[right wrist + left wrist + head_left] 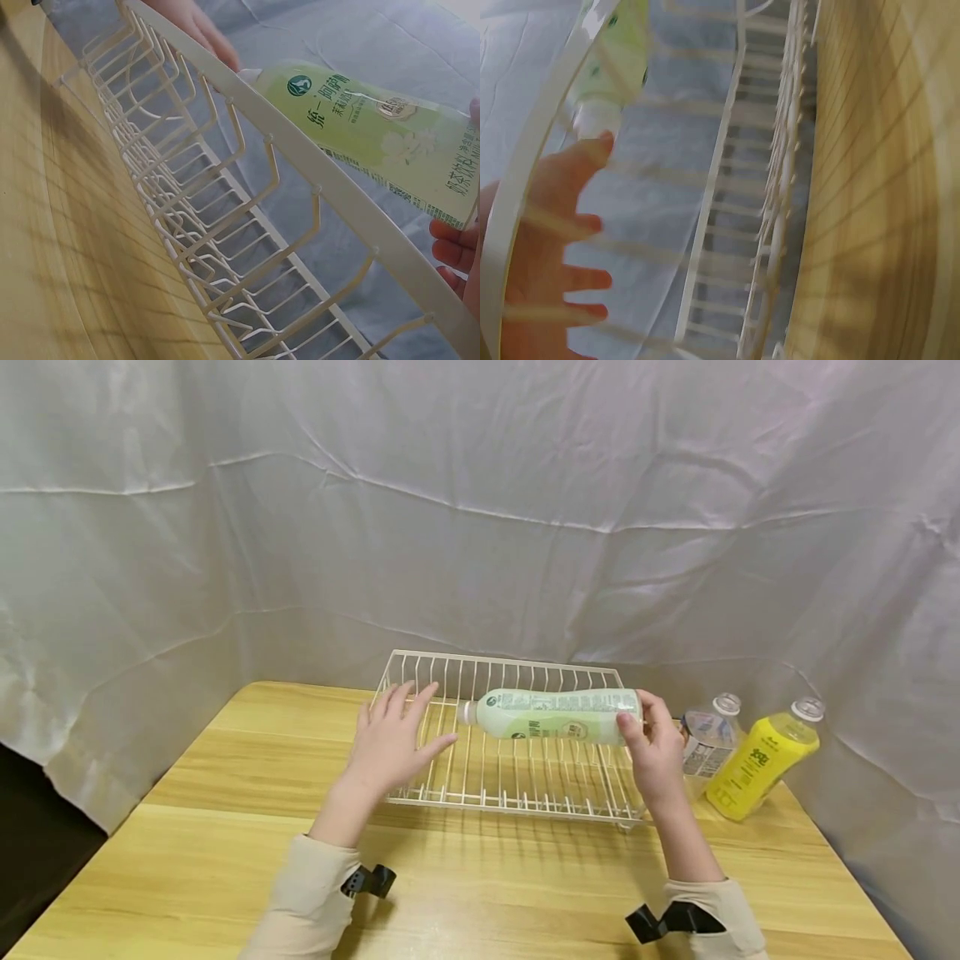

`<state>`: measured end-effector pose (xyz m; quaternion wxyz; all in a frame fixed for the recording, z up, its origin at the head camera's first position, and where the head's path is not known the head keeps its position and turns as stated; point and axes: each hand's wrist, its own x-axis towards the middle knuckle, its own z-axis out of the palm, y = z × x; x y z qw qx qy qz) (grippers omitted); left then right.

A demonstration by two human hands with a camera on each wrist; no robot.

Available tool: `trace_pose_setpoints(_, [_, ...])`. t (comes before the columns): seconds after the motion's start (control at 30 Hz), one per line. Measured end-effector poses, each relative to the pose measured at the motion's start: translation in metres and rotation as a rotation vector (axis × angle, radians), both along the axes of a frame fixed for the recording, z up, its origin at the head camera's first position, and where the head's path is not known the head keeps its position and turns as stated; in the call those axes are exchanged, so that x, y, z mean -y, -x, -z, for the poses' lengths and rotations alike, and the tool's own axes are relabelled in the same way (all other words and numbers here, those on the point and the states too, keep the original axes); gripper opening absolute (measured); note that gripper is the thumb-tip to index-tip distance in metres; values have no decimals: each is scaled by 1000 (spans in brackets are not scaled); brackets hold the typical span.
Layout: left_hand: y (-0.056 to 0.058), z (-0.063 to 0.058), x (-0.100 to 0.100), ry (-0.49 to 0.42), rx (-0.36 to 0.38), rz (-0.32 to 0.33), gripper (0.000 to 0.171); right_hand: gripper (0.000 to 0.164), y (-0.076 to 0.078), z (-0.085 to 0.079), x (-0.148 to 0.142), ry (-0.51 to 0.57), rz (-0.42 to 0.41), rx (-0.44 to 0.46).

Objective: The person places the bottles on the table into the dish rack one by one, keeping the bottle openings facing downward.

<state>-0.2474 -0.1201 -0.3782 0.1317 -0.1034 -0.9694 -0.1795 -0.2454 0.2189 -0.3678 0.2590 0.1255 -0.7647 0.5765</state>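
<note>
A pale green drink bottle [562, 714] lies sideways over the white wire rack [517, 810], its white cap [467, 712] pointing left. My right hand [654, 752] grips the bottle by its base, thumb in front and fingers behind; part of that grip shows at the edge of the right wrist view. My left hand [390, 739] is over the rack's left end with fingers spread, holding nothing. In the left wrist view, the left thumb [592, 150] is right by the cap. The label [375, 120] faces the right wrist camera.
Right of the rack stand a yellow-labelled bottle [761, 764] and a clear bottle with a dark and white label [708, 739], both with clear tops. The rack stands on a wooden table [225, 827]. Grey cloth [480, 510] hangs behind.
</note>
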Motion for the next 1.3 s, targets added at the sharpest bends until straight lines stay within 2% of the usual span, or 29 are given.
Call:
trace_pose_setpoints(0.2, [-2, -2, 24, 18, 160, -49, 83, 37, -2, 1, 0, -34, 37, 13])
trace_pose_setpoints(0.47, [-4, -2, 38, 32, 296, -59, 95, 36, -3, 1, 3, -23, 50, 28])
trace_pose_setpoints(0.63, [-4, -1, 40, 29, 309, -56, 88, 37, -3, 3, 6, -75, 99, 50])
trace_pose_setpoints(0.77, [-3, 1, 39, 10, 311, -57, 82, 39, 0, 2, 12, -145, 123, 15])
trace_pose_setpoints(1.03, [0, 1, 39, -37, 320, -66, 81, 52, 3, -15, 42, -256, 159, -43])
trace_pose_setpoints(1.3, [1, 0, 40, -44, 332, -60, 84, 59, 11, -26, 82, -370, 194, -203])
